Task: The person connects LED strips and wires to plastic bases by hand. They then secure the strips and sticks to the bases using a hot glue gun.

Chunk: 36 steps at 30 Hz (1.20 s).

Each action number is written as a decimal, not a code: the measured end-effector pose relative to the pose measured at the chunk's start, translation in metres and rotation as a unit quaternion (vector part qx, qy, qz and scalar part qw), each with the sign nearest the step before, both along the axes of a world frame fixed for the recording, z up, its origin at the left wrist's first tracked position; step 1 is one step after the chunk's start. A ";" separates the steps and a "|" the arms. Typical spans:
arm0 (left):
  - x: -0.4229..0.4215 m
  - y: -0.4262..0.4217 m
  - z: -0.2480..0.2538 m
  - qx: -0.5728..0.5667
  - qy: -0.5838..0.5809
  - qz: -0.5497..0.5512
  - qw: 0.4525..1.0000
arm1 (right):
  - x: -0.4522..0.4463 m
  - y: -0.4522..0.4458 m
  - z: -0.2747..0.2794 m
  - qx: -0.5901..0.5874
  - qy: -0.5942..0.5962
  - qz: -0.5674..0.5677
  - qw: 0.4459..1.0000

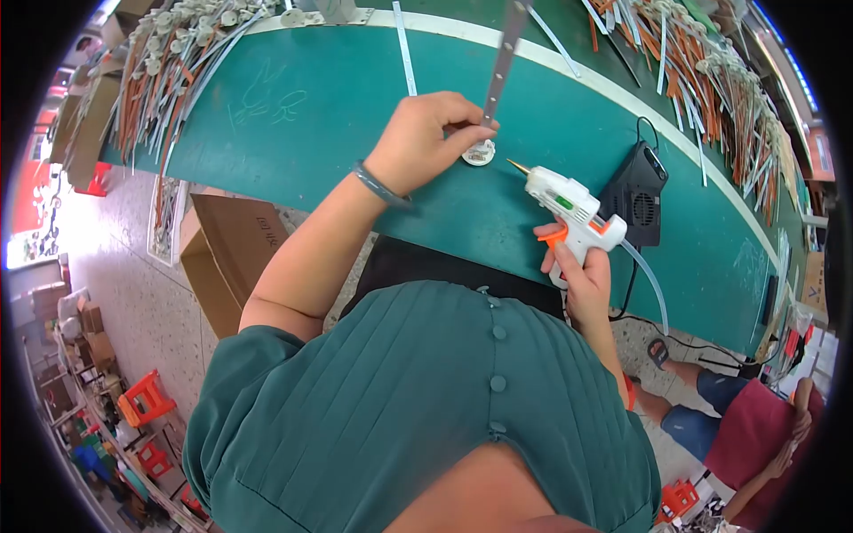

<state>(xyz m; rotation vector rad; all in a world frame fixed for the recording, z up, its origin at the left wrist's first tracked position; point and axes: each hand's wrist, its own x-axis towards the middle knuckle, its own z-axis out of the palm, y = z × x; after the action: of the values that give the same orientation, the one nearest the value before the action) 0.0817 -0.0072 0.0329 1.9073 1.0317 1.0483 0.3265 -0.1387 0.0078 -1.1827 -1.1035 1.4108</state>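
Observation:
My left hand (433,133) pinches a narrow grey strip with evenly spaced pale dots (504,71) near its lower end. Just under those fingertips, a small round white piece (480,155) rests at the green tabletop; whether it is joined to the strip I cannot tell. Wrapped around the handle of a white hot glue gun (565,197) is my right hand (582,274), with fingers at the orange trigger. The brass nozzle points up and left toward the white piece, a short gap away. A translucent glue stick (653,289) trails from the gun's back.
A black device with a round vent (636,194) stands right of the glue gun, its cord running below. Bundles of strips are heaped at the far left (182,67) and far right (711,84). Left of the table is an open cardboard box (233,253). Another person (751,426) is at lower right.

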 end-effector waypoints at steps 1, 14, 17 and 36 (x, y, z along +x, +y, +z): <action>0.003 0.000 -0.006 -0.002 0.015 -0.004 1.000 | -0.002 0.001 -0.001 -0.004 -0.006 -0.002 1.000; 0.003 0.004 -0.018 0.006 0.028 -0.014 0.999 | -0.013 0.020 -0.003 -0.014 -0.071 0.021 0.997; 0.003 0.004 -0.019 0.005 0.027 -0.016 0.999 | -0.016 0.022 -0.003 -0.011 -0.076 0.020 0.997; 0.003 0.002 -0.018 0.003 0.042 -0.012 0.999 | -0.016 0.026 -0.008 -0.030 -0.063 0.004 0.998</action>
<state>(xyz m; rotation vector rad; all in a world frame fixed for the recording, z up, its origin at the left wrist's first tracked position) 0.0844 -0.0049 0.0152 1.9785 1.0514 0.9662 0.3109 -0.1124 -0.0004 -1.3275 -1.1609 1.4004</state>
